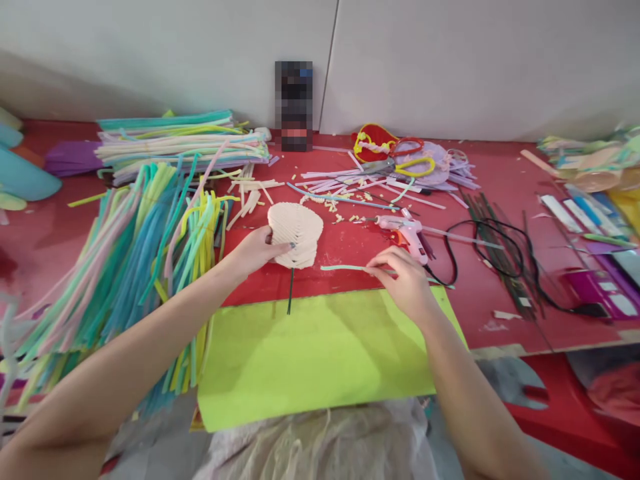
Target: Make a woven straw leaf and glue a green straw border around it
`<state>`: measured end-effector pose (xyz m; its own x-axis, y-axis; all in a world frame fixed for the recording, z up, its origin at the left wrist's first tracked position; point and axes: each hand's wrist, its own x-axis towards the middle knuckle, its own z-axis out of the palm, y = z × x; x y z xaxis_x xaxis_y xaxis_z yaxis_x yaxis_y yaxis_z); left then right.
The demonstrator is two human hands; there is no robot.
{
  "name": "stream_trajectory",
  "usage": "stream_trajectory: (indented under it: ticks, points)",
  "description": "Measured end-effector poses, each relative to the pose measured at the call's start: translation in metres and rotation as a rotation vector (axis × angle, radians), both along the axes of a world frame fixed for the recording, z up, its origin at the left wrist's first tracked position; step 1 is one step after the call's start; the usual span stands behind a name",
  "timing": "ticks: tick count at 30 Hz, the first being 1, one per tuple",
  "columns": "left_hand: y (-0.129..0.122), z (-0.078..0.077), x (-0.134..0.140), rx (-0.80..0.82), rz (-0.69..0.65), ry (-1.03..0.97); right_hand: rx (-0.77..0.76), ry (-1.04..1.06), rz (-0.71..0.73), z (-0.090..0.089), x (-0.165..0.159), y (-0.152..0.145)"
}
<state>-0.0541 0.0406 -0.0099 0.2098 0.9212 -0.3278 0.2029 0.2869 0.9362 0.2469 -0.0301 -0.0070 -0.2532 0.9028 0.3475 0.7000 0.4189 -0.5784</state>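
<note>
My left hand (pixel 260 252) grips a cream leaf made of pipe cleaners (pixel 298 230) by its left side, thumb across the front. From the leaf's lower end a thin dark green stem (pixel 291 293) points down toward me. On the right, my right hand (pixel 400 272) pinches a pale mint-green pipe cleaner (pixel 343 268) between thumb and fingers; its free end points left toward the leaf, apart from it. Just beyond that hand lies a pink hot glue gun (pixel 406 232), its nozzle to the left. A yellow-green sheet (pixel 320 353) lies at the near edge below both hands.
Bundles of coloured pipe cleaners (pixel 145 247) cover the left side. Yellow-handled scissors (pixel 400 167) rest on lilac strips at the back. A black cable (pixel 523 250) loops over dark green stems at the right. A phone (pixel 294 107), pixelated, leans against the wall.
</note>
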Motion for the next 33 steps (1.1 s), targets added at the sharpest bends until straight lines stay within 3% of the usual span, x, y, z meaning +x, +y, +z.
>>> stream_trajectory:
  ticks: [3,7,10,15,18,33]
  points:
    - [-0.006,0.005,-0.015,0.068,-0.108,0.235,0.028,-0.005,0.033,0.006,-0.02,0.005]
    - [-0.022,0.017,-0.02,0.583,0.039,0.693,0.079,-0.054,0.089,-0.001,-0.035,0.014]
    - [-0.031,0.021,-0.01,0.757,-0.139,0.634,0.092,-0.096,0.144,-0.011,-0.035,0.02]
    - [-0.032,0.007,0.001,0.771,-0.41,0.501,0.074,-0.128,0.172,-0.018,-0.029,0.025]
    - [-0.029,-0.003,0.002,0.756,-0.49,0.52,0.069,-0.135,0.176,-0.019,-0.032,0.024]
    - [-0.032,-0.01,0.006,0.754,-0.466,0.558,0.032,-0.119,0.164,-0.026,-0.035,0.022]
